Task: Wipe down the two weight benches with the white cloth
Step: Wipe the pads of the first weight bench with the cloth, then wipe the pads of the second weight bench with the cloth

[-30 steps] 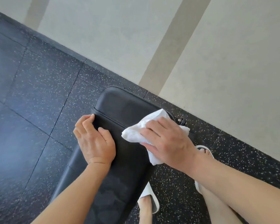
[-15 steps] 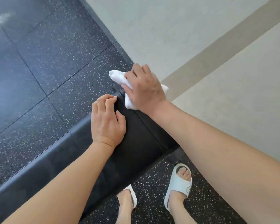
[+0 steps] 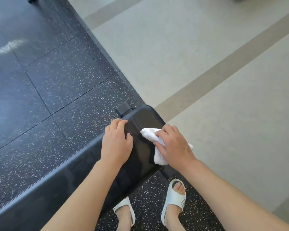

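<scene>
Black padded bench [image 3: 140, 152] end, left hand [image 3: 116, 143] flat at edge, right hand [image 3: 173, 145] pressing white cloth [image 3: 150, 133]

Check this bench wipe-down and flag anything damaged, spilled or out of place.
Nothing stands out. The black bench pad looks intact, with no tear or spill showing. The right hand presses the white cloth onto it, and the left hand rests on the pad's edge.

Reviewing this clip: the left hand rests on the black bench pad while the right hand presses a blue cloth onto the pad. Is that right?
Not quite: the cloth is white, not blue, as the head view shows. The rest holds: the left hand rests on the black bench pad while the right hand presses the cloth onto it.
</scene>
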